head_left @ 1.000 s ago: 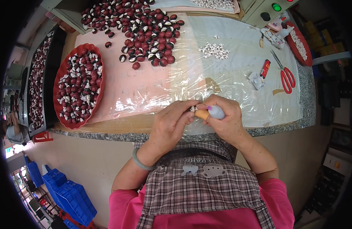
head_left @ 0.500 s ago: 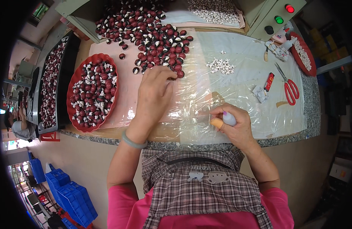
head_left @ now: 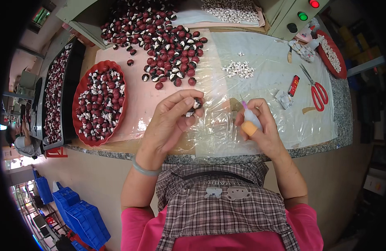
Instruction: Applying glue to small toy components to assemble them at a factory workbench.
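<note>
Between the fingers of my left hand (head_left: 173,115) is a small round ball (head_left: 197,103), dark red-black with white on it. My right hand (head_left: 259,125) grips a translucent squeeze bottle (head_left: 251,119) with a purple needle tip pointing up and away from me. An orange cover wraps one finger of that hand. Beyond my left hand spreads a pile of similar dark red, black and white balls (head_left: 172,62). Farther off from my right hand lies a little heap of small white pieces (head_left: 239,69) with dark specks.
A scalloped red tray (head_left: 125,90) of balls with white bits stands at left, beside a long black tray (head_left: 78,62). On the right lie red-handled scissors (head_left: 319,96), a red lighter-like stick (head_left: 293,85), crumpled paper (head_left: 283,99) and a red dish (head_left: 343,69). A metal cabinet (head_left: 280,31) stands behind.
My left hand has drawn back from the pile toward me, bringing one ball with it. My right hand has turned the squeeze bottle so that its needle shows.
</note>
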The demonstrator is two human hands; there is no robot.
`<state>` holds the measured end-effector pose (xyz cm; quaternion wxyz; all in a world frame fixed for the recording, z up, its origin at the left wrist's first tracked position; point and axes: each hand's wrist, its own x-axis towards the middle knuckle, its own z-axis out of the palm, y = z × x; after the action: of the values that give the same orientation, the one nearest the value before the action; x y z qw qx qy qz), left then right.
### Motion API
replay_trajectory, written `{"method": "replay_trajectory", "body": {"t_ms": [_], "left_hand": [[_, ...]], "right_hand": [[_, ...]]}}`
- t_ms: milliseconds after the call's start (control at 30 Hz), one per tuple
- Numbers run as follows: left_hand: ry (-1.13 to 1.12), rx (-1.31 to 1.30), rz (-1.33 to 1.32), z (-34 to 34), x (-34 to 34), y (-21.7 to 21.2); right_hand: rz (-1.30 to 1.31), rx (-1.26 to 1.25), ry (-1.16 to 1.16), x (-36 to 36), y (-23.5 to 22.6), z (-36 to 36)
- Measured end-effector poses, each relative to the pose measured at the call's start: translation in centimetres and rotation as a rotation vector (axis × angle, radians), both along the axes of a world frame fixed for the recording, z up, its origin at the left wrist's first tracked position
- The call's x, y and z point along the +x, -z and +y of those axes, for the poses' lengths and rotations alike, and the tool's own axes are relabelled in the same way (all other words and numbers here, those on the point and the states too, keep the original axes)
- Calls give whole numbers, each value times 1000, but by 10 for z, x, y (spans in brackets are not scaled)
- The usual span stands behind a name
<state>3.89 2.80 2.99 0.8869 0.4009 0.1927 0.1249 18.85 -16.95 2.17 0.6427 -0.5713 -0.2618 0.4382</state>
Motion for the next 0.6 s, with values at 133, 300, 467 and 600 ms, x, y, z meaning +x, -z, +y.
{"method": "replay_trajectory", "body": {"t_ms": [133,300,467,600], "left_hand": [[-12,-113,15,-18,-4,2],[15,-36,6,-28,-7,8],[-10,22,23,-35,-7,10],[2,82,-8,-39,-8,15]], "right_hand": [[25,79,-32,5,-4,-2],[-138,135,41,5,-1,-2],[-130,157,98,10,-2,-7],[-89,158,219,2,-14,-6]]}}
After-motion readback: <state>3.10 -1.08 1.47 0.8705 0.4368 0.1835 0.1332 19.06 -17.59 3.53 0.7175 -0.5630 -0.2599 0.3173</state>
